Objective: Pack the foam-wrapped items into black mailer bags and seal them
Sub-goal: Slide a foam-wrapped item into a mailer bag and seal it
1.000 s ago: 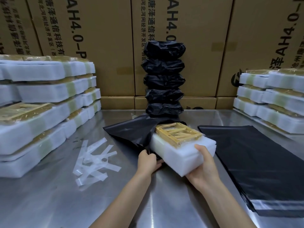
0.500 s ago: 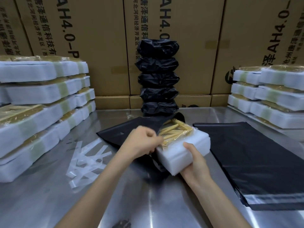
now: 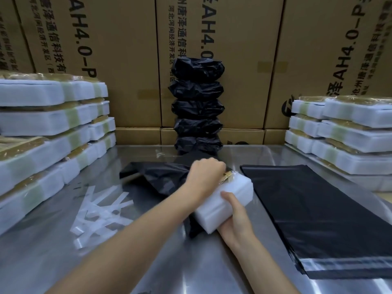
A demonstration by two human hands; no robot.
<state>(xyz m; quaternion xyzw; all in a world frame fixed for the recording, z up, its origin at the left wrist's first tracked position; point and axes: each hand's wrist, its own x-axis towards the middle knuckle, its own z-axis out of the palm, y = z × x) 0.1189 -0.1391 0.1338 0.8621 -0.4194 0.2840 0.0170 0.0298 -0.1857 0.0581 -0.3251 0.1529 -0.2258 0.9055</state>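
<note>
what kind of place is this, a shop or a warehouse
Most likely a warehouse packing station: printed cardboard cartons wall in a steel table stacked with foam-wrapped items and filled black mailer bags.

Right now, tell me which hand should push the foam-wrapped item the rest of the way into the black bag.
The right hand. It grips the near end of the foam-wrapped item, behind it and in line with the bag mouth. The left hand grips the black mailer bag edge over the item's top, holding the mouth open.
</note>
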